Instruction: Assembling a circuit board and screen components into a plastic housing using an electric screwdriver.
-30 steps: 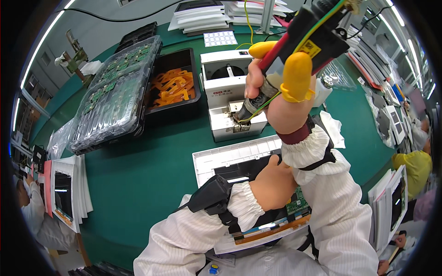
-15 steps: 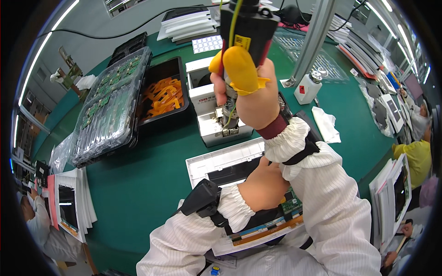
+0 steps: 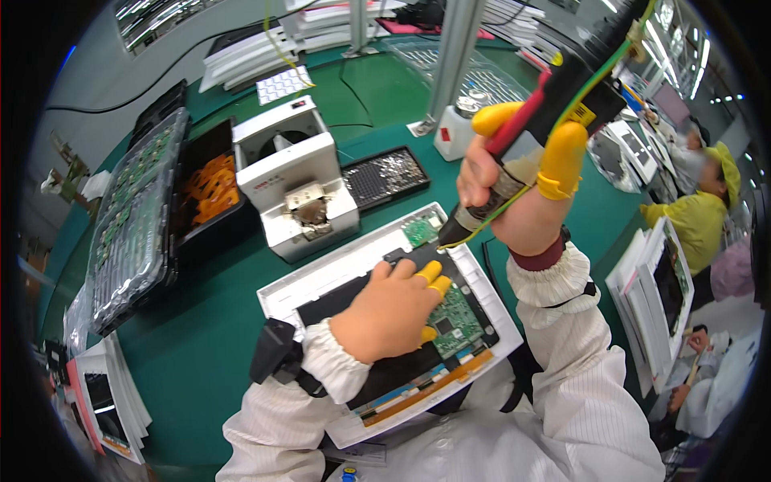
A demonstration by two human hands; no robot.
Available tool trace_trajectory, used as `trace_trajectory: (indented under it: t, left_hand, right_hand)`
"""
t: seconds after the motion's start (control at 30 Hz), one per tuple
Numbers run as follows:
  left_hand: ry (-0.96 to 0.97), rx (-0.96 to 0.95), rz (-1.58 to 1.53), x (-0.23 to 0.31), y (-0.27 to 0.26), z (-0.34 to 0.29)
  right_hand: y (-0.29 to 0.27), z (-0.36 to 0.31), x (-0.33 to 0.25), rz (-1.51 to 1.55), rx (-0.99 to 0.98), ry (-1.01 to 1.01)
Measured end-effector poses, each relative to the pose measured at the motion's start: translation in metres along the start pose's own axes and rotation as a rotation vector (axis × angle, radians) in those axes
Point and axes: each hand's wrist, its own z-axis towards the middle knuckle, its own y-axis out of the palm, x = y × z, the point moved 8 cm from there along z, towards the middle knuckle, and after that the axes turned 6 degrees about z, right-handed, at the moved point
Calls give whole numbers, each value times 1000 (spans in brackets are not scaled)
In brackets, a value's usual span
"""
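My right hand (image 3: 526,221), with yellow finger covers, grips a black and red electric screwdriver (image 3: 569,80). The screwdriver slants down to the left, its tip at the upper right edge of a white-framed display unit (image 3: 281,296), by a small green circuit board (image 3: 419,231). I cannot tell whether the tip touches a screw. My left hand (image 3: 377,317) lies open across the unit's black back, fingers stretched toward the larger green circuit board (image 3: 454,321). Some of its fingertips wear yellow covers too. An orange strip (image 3: 430,387) runs along the unit's near edge.
Beyond the unit stand a white screw-feeder box (image 3: 277,186) and a black tray of small screws (image 3: 387,173). At left are a black bin of orange flex strips (image 3: 210,189) and trays of boards (image 3: 132,217). A metal post (image 3: 454,64) rises behind a white bottle (image 3: 454,135).
My right hand has brought the screwdriver from over the white feeder box to the unit's upper right. My left hand has shifted left, and the view has turned right.
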Motion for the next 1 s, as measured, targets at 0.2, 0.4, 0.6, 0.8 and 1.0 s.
trace_trajectory:
  t: [0.2,0.4,0.6,0.8,1.0]
  left_hand:
    - [37,165,63,7,-5,3]
    - [90,48,41,28,5,6]
    - [108,138,-13,32,-2,8]
    - [85,56,-87,34,7,12]
    - [67,42,-107,31,11,16]
  right_hand:
    - [-32,-55,-28,81,73,87]
    - [-41,-84,-19,-81,84,211]
    - [-40,-92,-19,-105,83,267]
    - [-46,-111,-18,-91,186,340]
    - [-49,-113,-16,-108,158,337]
